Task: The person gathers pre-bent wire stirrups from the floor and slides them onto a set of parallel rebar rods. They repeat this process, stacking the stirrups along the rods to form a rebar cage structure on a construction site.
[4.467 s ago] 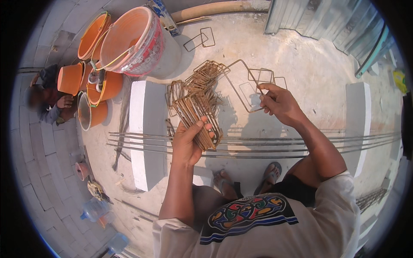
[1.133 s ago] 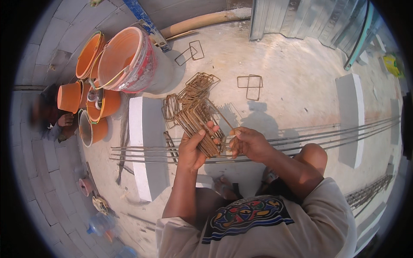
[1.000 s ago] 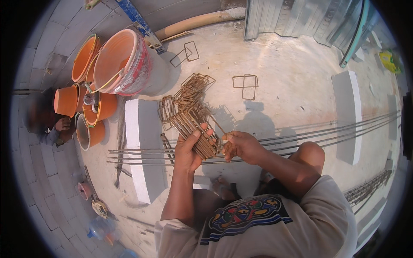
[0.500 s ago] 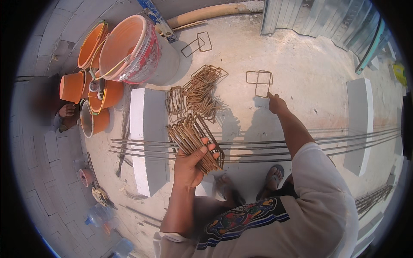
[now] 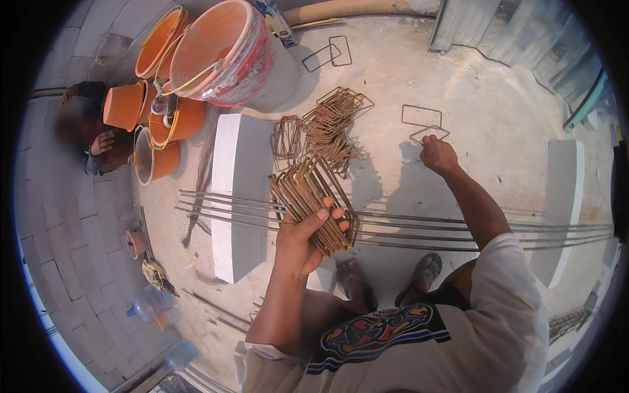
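Note:
My left hand (image 5: 303,237) is closed round a thick bundle of rusty rectangular rebar stirrups (image 5: 306,200), held above the long bars. Further forward and to the right, my right hand (image 5: 438,156) pinches one single stirrup (image 5: 422,130), which looks tilted up towards me. Just beyond it another stirrup (image 5: 422,107) lies flat on the concrete floor. A heap of stirrups (image 5: 334,118) lies ahead of the bundle, with a smaller group (image 5: 287,137) at its left. Two loose overlapping stirrups (image 5: 341,52) rest farther off, near the big bucket.
Several long steel bars (image 5: 419,236) span a left pale block (image 5: 246,190) and a right one (image 5: 560,209). A large bucket (image 5: 268,72) and several orange buckets (image 5: 124,108) stand at the left. Another person's hand (image 5: 101,143) is beside them. Corrugated sheeting (image 5: 498,33) stands far right.
My right hand has drawn one stirrup off the other and tilted it up, leaving the other on the floor. The left hand still grips the bundle. The whole view has shifted slightly.

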Tool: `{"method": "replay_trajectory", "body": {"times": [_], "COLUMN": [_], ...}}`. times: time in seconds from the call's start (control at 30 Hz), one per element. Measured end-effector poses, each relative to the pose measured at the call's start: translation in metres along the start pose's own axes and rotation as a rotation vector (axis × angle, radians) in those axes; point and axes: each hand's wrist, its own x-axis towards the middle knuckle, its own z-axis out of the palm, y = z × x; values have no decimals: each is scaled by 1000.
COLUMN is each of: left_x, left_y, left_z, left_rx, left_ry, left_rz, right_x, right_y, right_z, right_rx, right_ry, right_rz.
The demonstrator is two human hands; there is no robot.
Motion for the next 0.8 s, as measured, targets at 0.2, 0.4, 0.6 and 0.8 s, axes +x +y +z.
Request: {"method": "replay_trajectory", "body": {"times": [0.2, 0.4, 0.6, 0.8], "left_x": [21, 26, 22, 25], "left_y": [1, 1, -1, -2], "left_z": [9, 15, 29, 7], "left_rx": [84, 61, 37, 7], "left_ry": [-44, -68, -143, -149], "left_rz": [-41, -63, -115, -108], "right_x": [9, -15, -9, -1], "right_y": [-42, -122, -161, -156], "right_z": [-162, -258, -239, -225], "right_rx": [373, 971, 1441, 1598], "right_ry": [-151, -434, -493, -539], "right_rz": [14, -145, -220, -116]}}
